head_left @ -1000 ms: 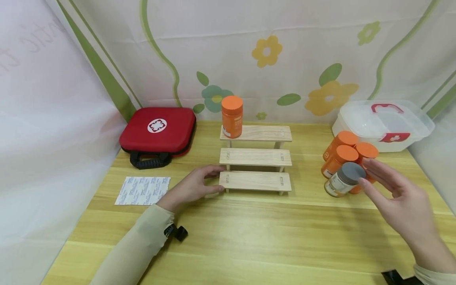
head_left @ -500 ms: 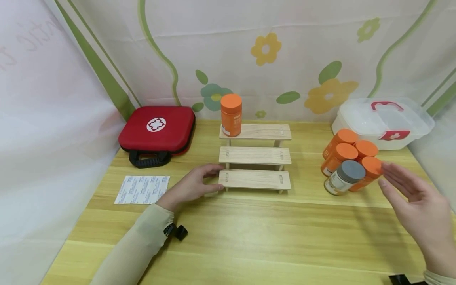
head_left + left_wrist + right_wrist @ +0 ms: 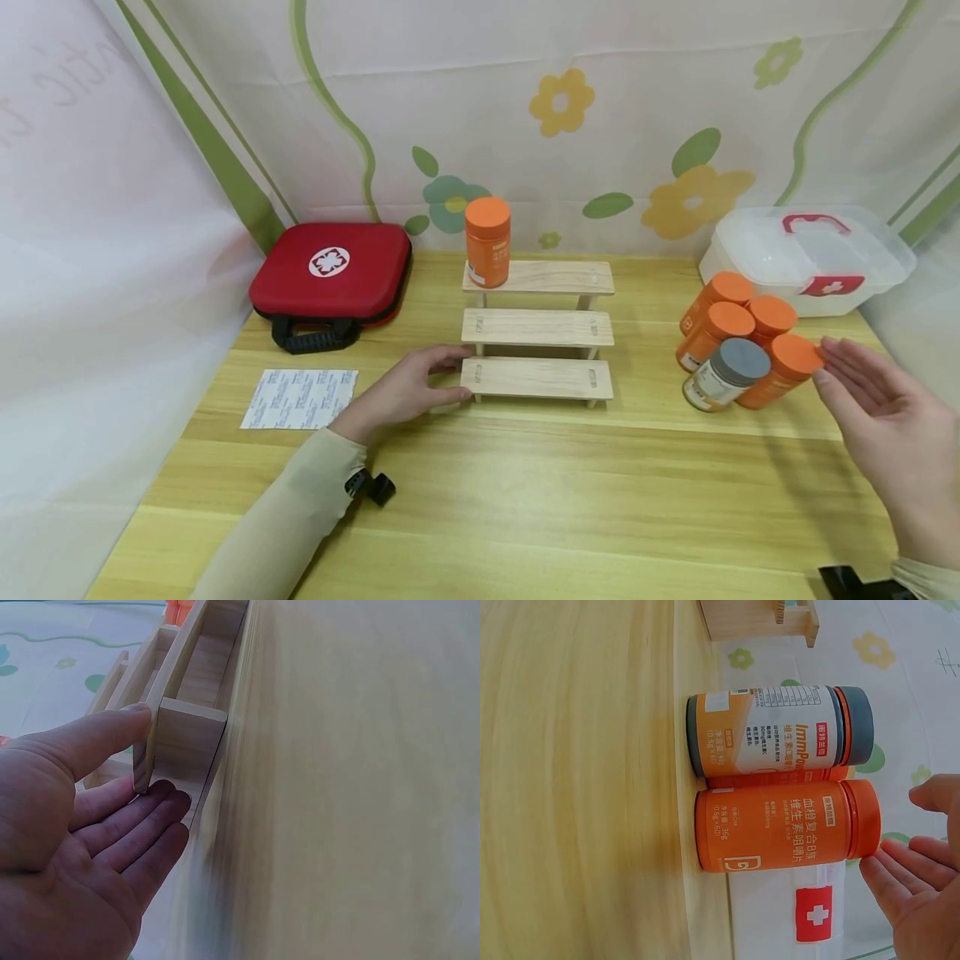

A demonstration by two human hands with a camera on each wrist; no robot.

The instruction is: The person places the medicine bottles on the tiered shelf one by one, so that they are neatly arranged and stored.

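Five bottles [image 3: 738,358] stand crowded on the table [image 3: 525,500], so the right hand [image 3: 888,408], fingers slack beside the nearest orange bottle [image 3: 782,373], could topple neighbours with a nudge; the left hand [image 3: 397,392], fingers loose against the rack [image 3: 537,327], might jolt the top-shelf bottle [image 3: 489,246]

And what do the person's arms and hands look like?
The left hand and right hand are bare. The left sleeve is long, plain and pale beige; only a bit of the right sleeve, also pale, shows. A small black gadget sits at the left wrist, another black piece at the right.
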